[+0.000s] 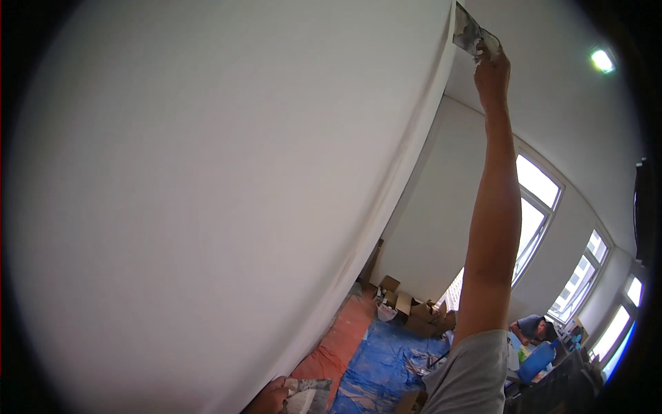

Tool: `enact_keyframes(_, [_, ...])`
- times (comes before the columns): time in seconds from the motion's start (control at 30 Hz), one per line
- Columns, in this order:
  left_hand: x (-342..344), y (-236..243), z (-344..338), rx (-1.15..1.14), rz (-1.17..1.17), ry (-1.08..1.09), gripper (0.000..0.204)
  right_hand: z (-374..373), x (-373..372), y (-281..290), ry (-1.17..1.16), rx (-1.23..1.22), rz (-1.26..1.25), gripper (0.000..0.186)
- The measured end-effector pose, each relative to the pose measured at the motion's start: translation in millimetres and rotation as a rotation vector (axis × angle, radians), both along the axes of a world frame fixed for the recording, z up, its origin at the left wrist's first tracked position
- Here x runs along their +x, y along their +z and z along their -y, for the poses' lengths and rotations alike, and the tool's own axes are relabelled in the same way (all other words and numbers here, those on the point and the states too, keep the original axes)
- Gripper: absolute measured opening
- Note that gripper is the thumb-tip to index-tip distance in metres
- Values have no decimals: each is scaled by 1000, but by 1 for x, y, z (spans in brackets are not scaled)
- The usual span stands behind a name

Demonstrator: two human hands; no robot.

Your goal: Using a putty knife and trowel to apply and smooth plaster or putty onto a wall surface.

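Note:
My right arm reaches high along the edge of a white wall [227, 186]. Its hand [492, 69] is closed around a wide putty knife [467, 30], whose grey blade is smeared with white filler and lies at the wall's outer corner, near the ceiling. Whitish filler also sticks around the fingers. Low in the view, close to the wall's foot, my left hand [271, 398] grips a second flat putty knife [310, 396], its blade coated with pale filler. The lower frame edge cuts off part of that hand, and both handles are hidden.
Orange sheeting [345, 324] and a blue tarp [386, 355] cover the floor. Cardboard boxes [420, 319] stand by the far wall. At right, a person [532, 330] bends near a blue water jug [536, 362]. Windows [538, 186] line the right-hand wall.

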State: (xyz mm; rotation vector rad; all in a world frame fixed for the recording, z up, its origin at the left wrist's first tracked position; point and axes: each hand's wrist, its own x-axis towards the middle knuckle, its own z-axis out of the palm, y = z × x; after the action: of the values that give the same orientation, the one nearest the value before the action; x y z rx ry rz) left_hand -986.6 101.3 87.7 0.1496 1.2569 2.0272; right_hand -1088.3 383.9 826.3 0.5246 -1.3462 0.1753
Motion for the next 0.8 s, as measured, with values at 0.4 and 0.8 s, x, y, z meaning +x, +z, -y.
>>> enact_keyframes(0.4, [21,57,19,-252,-881,-47,26,14,-20,-82,-113,9,94,36])
enact_keyframes(0.8, [7,39,22,-236,-1178,59,32,-11,19,-232,-57,243,277,37])
